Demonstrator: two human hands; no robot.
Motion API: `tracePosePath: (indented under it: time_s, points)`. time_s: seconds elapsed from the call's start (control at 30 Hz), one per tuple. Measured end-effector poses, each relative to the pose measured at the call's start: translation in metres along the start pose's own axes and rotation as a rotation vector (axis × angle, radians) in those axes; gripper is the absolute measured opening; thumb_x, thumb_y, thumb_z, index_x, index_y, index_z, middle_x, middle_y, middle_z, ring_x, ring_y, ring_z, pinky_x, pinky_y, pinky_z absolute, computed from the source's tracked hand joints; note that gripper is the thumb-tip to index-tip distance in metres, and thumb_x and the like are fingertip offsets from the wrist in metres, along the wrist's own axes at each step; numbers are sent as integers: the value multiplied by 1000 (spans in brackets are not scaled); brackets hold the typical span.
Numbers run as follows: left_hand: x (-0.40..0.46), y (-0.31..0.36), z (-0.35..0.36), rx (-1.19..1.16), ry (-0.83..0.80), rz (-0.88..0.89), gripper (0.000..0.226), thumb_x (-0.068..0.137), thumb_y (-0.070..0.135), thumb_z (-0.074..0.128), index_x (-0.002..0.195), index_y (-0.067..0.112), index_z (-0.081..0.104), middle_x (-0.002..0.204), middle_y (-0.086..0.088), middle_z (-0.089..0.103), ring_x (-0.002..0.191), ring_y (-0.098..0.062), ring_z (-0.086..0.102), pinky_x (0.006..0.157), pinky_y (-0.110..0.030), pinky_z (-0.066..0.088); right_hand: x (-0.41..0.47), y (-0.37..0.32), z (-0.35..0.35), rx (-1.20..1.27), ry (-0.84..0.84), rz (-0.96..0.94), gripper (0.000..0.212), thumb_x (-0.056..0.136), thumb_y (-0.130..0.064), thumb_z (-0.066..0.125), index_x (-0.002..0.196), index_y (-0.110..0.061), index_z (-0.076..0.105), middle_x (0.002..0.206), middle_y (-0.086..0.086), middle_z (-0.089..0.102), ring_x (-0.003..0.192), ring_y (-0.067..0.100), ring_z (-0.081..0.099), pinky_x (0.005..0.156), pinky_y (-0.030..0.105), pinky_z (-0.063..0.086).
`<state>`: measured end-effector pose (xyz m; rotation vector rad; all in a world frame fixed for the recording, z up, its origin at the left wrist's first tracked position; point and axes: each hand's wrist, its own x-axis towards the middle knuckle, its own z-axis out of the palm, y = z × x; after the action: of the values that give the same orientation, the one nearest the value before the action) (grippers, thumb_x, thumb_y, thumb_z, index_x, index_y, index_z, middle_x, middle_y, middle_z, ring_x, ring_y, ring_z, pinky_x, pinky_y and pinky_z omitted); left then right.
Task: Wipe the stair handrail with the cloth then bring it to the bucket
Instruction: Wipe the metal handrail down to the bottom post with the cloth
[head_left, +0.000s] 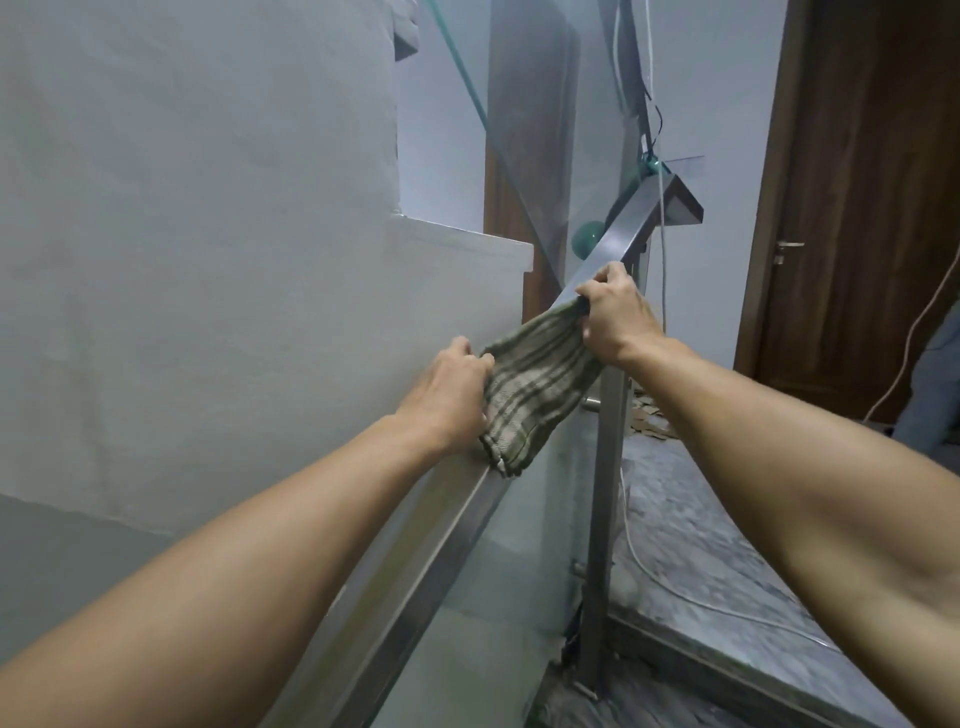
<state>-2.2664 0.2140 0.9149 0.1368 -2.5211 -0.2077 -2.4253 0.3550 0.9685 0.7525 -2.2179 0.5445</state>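
Pale painted wall (197, 234) fills the left half of the frame, and a grey marbled landing floor (685, 519) runs along the lower right, with a white cable (675, 587) trailing over it. Nearest the camera, two bare forearms reach up from the bottom corners toward the middle of the frame. Between them a square stainless-steel handrail (447, 525) climbs from the lower centre toward the upper right, with a glass panel below it and a steel post (602, 467) standing just right of it.

Midway up the rail lies the striped green-and-beige cloth (535, 395), draped over the top of the handrail. The left hand (447, 395) is clenched on the cloth's lower left edge, pressing it against the rail. The right hand (615, 312) grips the cloth's upper end, fingers curled round fabric and rail together.

Judging from this, the wiping step is in hand, with the cloth stretched between both hands along the rail. A short stretch of bare rail remains above, up to the angled end cap (675, 200) in the upper centre-right. The next move probably calls for sliding the cloth up that stretch with steady pressure.

Farther off, a dark wooden door (852, 208) closes the upper right. No bucket is in view, so carrying the cloth to it would mean turning away first.
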Motion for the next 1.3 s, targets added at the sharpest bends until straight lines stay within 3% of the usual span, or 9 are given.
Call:
tracePosePath:
  time_s: [0.17,0.27,0.4,0.5,0.57,0.67,0.83,1.13,1.3]
  points:
    - [28,2,16,164,24,26,9,85,9,52,87,5,59,112,-13,46,108,-31,46,85,-40,45,35,13,29,10,-103,13,50,83,0,55,132,-12,48,130,12,41,117,36,48,101,45,42]
    - [46,12,31,89,95,100,27,89,21,49,110,4,55,127,-17,47,121,-32,42,101,-40,39,46,14,40,122,-59,24,64,82,6,51,141,-14,34,151,13,27,127,37,42,107,46,37]
    - [70,25,56,-77,-68,65,69,96,38,39,148,0,15,159,-21,11,148,-33,7,122,-43,8,61,17,46,88,-42,13,28,87,-2,52,113,-4,61,145,12,41,124,34,46,105,40,36]
    - [79,24,73,-14,-171,48,78,97,43,33,150,0,-6,161,-18,-10,149,-28,-11,122,-42,-3,67,26,48,-21,-131,-81,33,88,-4,45,112,-9,67,136,9,54,128,31,45,105,41,35]
    - [79,21,78,0,-162,49,77,98,42,32,149,0,-8,161,-17,-12,149,-27,-12,122,-41,-4,70,28,47,-80,-189,-116,37,87,-5,41,114,-13,65,131,10,57,128,33,45,102,41,36]
    - [76,19,79,-20,-166,57,75,98,39,31,149,0,-7,161,-17,-12,149,-27,-12,122,-39,-4,69,27,44,-141,-249,-148,38,87,-10,40,119,-17,60,122,10,57,112,33,54,91,37,38]
    - [59,9,78,-24,-191,61,74,98,38,32,149,0,-6,161,-17,-11,149,-28,-11,122,-39,-2,51,18,42,-184,-262,-200,45,85,-9,41,127,-15,56,137,9,54,125,32,47,107,42,33]
    - [-13,-10,72,9,-232,-4,72,100,39,29,149,4,-9,161,-13,-14,149,-22,-14,122,-38,-4,-3,-12,47,-53,-277,-259,49,85,-7,43,133,-14,52,146,6,47,138,24,36,115,40,22]
    - [-68,-22,70,-1,-238,-76,70,100,45,23,150,7,-8,161,-9,-15,149,-18,-16,122,-36,-5,-40,-30,38,4,-392,-402,45,94,-8,34,133,-17,53,145,6,48,137,24,36,114,37,23]
